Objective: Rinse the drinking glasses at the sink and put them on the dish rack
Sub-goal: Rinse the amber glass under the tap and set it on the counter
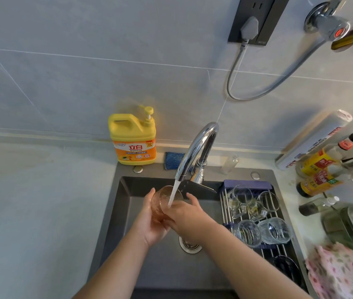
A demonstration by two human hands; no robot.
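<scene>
The right hand (185,219) covers the glass (163,198) at four o'clock; its fingers are hidden, grip unclear. The left hand (149,223) curls its fingers round the glass from eight o'clock, under the water stream (173,194), over the sink (126,203).

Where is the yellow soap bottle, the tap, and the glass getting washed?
Soap bottle (133,147): head view, on its orange label.
Tap (192,152): head view, on its curved spout.
Glass (160,200): head view, on its side wall.

Pale grey tiled wall (85,72), countertop (31,201)
</scene>
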